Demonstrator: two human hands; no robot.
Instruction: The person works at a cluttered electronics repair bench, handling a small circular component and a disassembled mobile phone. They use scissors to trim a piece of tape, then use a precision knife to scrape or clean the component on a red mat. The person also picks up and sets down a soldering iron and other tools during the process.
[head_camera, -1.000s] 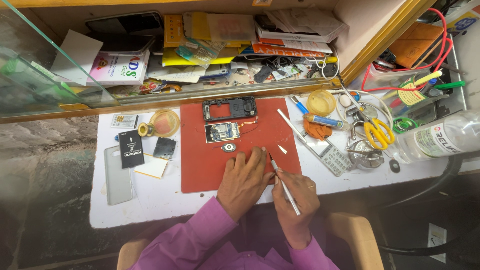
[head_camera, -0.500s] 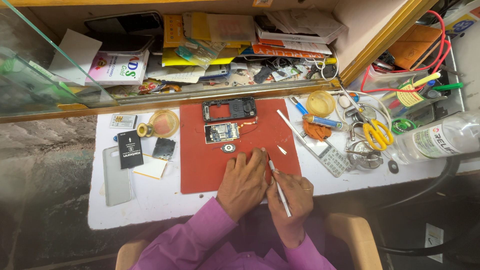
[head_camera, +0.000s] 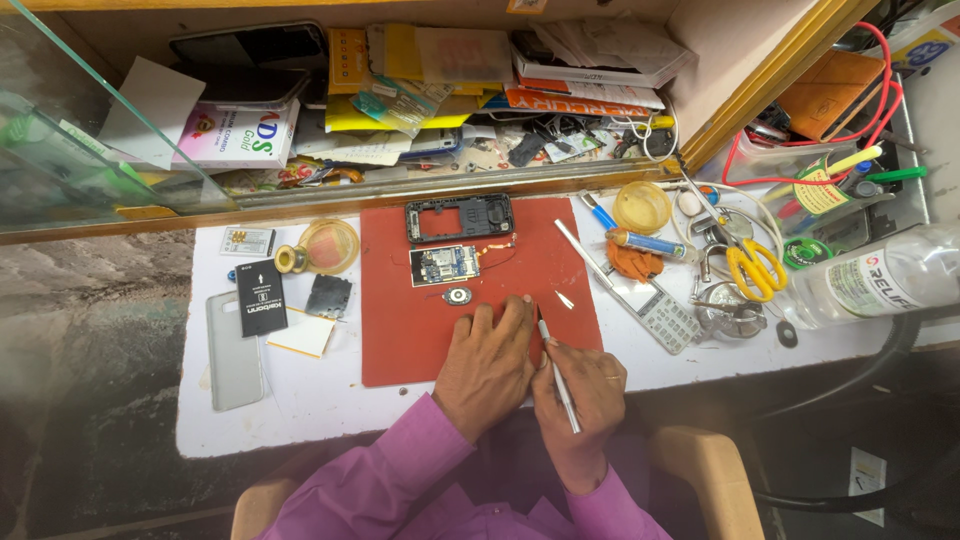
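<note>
My left hand (head_camera: 487, 362) rests fingers-down on the near edge of a red work mat (head_camera: 400, 320); whether it holds something small under its fingertips is hidden. My right hand (head_camera: 580, 392) grips a thin silver tool (head_camera: 557, 375), held like a pen with its tip pointing at my left fingertips. Further up the mat lie a bare phone circuit board (head_camera: 444, 265) with thin wires, a small round speaker (head_camera: 457, 295) and a black phone frame (head_camera: 458, 217).
Left of the mat lie a black battery (head_camera: 260, 297), a grey phone cover (head_camera: 233, 350) and a tape roll (head_camera: 328, 245). To the right are a keypad (head_camera: 663, 315), yellow scissors (head_camera: 755, 268), a plastic bottle (head_camera: 880, 280) and tools. A cluttered shelf runs along the back.
My right hand has drawn in toward my left hand, bringing the tool's tip close to the left fingertips. The left hand has barely moved.
</note>
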